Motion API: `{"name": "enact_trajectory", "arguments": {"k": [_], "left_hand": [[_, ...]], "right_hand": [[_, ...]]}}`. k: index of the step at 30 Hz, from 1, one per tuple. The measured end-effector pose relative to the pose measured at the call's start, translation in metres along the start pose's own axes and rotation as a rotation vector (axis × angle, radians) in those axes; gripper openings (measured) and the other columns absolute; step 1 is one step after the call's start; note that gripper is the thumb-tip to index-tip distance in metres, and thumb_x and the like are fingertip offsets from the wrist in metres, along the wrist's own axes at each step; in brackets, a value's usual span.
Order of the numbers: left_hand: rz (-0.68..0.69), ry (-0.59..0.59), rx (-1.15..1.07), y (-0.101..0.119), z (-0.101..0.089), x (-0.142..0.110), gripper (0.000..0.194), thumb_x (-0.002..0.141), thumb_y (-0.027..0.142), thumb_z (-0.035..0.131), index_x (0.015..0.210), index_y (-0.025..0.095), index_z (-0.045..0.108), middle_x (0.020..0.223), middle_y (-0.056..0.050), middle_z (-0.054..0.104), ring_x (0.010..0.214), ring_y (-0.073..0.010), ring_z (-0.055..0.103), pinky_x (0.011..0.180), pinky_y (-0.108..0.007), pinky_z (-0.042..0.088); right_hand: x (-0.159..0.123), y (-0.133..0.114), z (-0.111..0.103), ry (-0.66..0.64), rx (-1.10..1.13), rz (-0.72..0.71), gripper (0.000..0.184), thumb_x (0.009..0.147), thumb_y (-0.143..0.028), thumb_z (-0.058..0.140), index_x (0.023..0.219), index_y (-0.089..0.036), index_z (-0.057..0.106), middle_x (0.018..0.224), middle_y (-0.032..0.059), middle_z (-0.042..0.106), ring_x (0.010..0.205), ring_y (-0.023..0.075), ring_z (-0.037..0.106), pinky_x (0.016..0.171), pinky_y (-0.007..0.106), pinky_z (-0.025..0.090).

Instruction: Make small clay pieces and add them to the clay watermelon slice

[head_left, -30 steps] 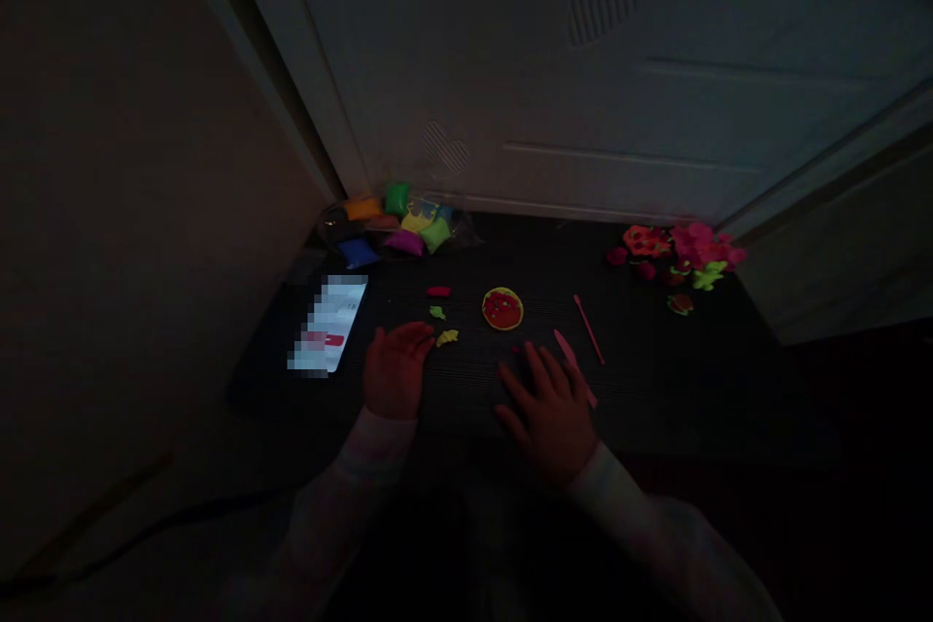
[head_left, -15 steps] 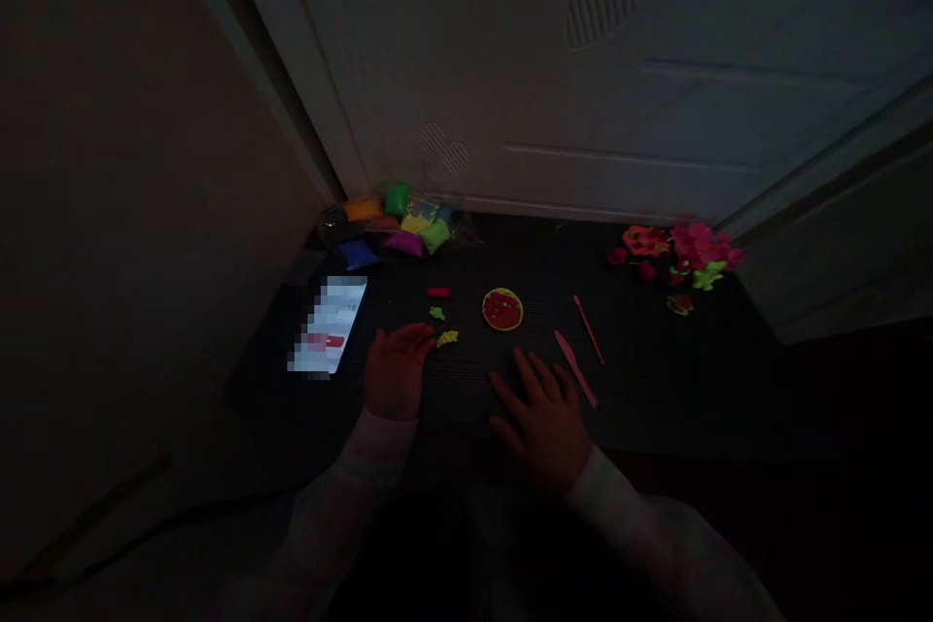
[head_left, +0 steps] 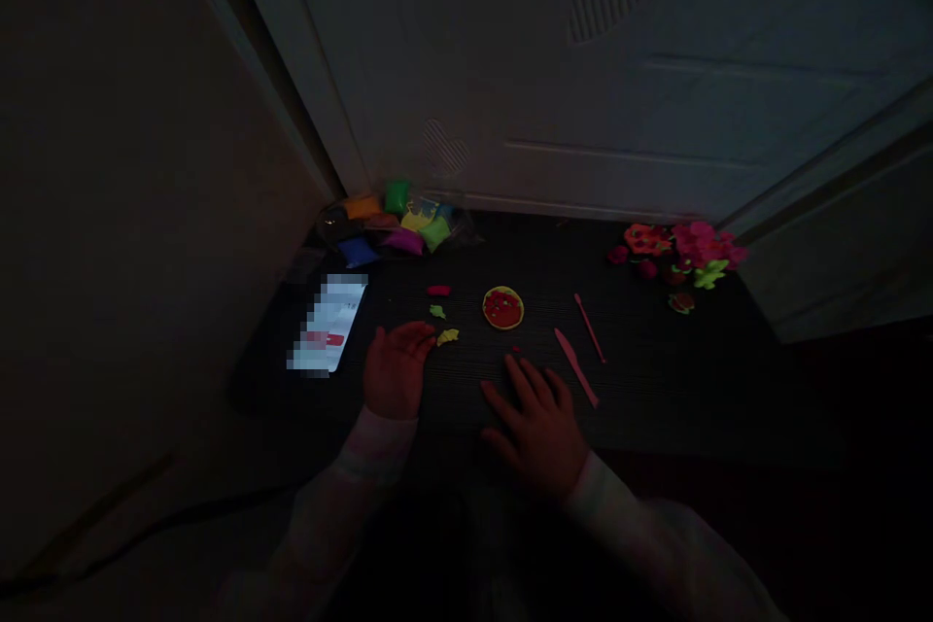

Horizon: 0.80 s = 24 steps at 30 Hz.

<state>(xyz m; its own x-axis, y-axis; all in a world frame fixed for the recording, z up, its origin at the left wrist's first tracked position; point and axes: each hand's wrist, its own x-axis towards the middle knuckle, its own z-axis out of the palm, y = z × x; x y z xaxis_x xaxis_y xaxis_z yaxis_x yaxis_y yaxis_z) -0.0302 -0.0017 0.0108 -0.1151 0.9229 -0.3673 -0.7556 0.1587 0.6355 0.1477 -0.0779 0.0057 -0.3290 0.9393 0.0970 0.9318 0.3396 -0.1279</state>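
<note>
My left hand (head_left: 396, 371) rests on its side on the dark table, palm turned inward, fingers loosely stretched and holding nothing. Just right of its fingertips lies a yellow clay piece (head_left: 447, 337), with a small green clay piece (head_left: 437, 311) and a red clay roll (head_left: 438, 291) behind it. My right hand (head_left: 540, 423) lies palm down with fingers spread. A tiny red clay bit (head_left: 516, 348) sits just beyond its fingertips. Farther back is a round clay pizza (head_left: 502, 308) with a yellow rim and red top. A pink plastic knife (head_left: 575, 367) lies to the right.
A thin pink modelling stick (head_left: 590, 328) lies beyond the knife. Colourful clay packets (head_left: 408, 222) fill the back left, behind a lit phone (head_left: 329, 326). Clay flowers (head_left: 696, 248) and a small burger-like clay piece (head_left: 681, 302) are at the back right. A white panelled door (head_left: 510, 78) borders the table's far side.
My right hand has slid left and slightly toward me, away from the knife, uncovering the knife's middle. My left hand has stayed in place.
</note>
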Motion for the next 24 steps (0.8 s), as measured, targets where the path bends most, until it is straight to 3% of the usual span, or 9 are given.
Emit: {"name": "enact_trajectory", "arguments": {"k": [4,17,24], "left_hand": [[-0.011,0.002,0.001,0.000,-0.001,0.000,0.043,0.081,0.036,0.033,0.063,0.014,0.065,0.065,-0.005,0.066,0.071,-0.0154,0.061,0.071,-0.029,0.044],[-0.004,-0.014,0.002,-0.001,-0.003,0.000,0.042,0.080,0.037,0.034,0.064,0.014,0.065,0.066,-0.005,0.066,0.072,-0.0151,0.061,0.071,-0.028,0.044],[-0.010,-0.007,-0.002,-0.001,-0.002,0.002,0.042,0.080,0.038,0.034,0.064,0.013,0.065,0.066,-0.005,0.066,0.072,-0.0150,0.061,0.072,-0.029,0.044]], "right_hand": [[0.002,0.003,0.000,0.028,-0.030,0.116,0.045,0.077,-0.051,0.038,0.116,-0.029,0.047,0.133,0.0110,0.032,0.117,0.0283,0.029,0.091,0.046,0.020],[-0.001,0.021,0.000,0.151,0.034,0.045,0.040,0.082,-0.035,0.038,0.118,-0.019,0.045,0.129,0.0136,0.034,0.117,0.0252,0.030,0.090,0.043,0.028],[0.000,0.028,0.002,0.184,0.008,0.102,0.037,0.081,-0.035,0.040,0.112,-0.017,0.051,0.127,0.0143,0.038,0.119,0.0261,0.028,0.091,0.042,0.027]]}}
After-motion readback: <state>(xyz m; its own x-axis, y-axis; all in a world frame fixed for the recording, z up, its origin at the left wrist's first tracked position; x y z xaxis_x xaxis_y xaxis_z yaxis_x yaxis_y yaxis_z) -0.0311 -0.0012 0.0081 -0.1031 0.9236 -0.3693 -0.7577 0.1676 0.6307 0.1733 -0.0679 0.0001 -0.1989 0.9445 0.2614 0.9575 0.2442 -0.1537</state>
